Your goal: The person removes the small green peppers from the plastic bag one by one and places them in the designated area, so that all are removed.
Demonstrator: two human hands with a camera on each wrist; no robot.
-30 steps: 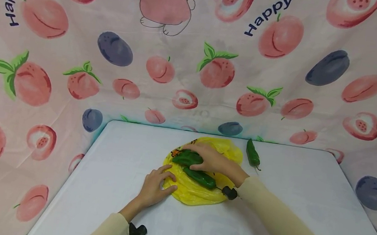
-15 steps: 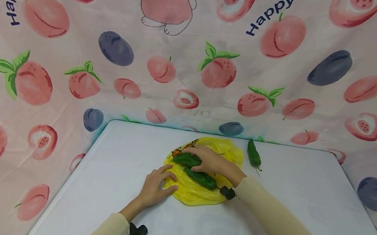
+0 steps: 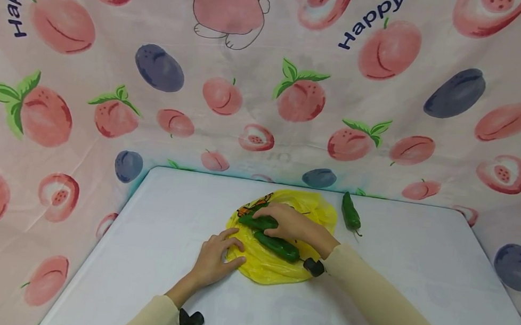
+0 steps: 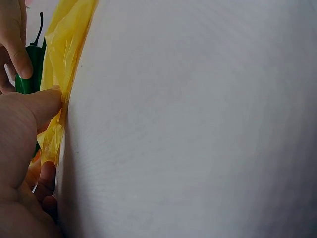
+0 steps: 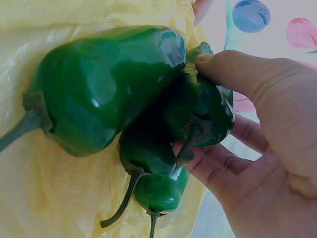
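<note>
Several glossy green peppers (image 5: 111, 87) lie close together on a flattened yellow plastic bag (image 3: 272, 274) at the table's middle. My right hand (image 3: 286, 222) pinches one of them, a green pepper (image 5: 200, 106), between thumb and fingers in the right wrist view. Just in front of that hand, another pepper (image 3: 277, 246) lies along the bag. At the bag's left edge, my left hand (image 3: 212, 260) rests with its fingers spread and its thumb touching the plastic. The left wrist view shows that thumb (image 4: 47, 104) against the yellow film.
A single green pepper (image 3: 351, 213) lies on the white table (image 3: 415, 287), right of the bag near the back edge. Behind the table hangs a fruit-print cloth (image 3: 260, 77). Both wrists carry small black devices (image 3: 191, 321).
My right hand's fingers have drawn back slightly and bent closer onto the pepper, uncovering more of the bag's orange print. The left hand stays at the bag's edge.
</note>
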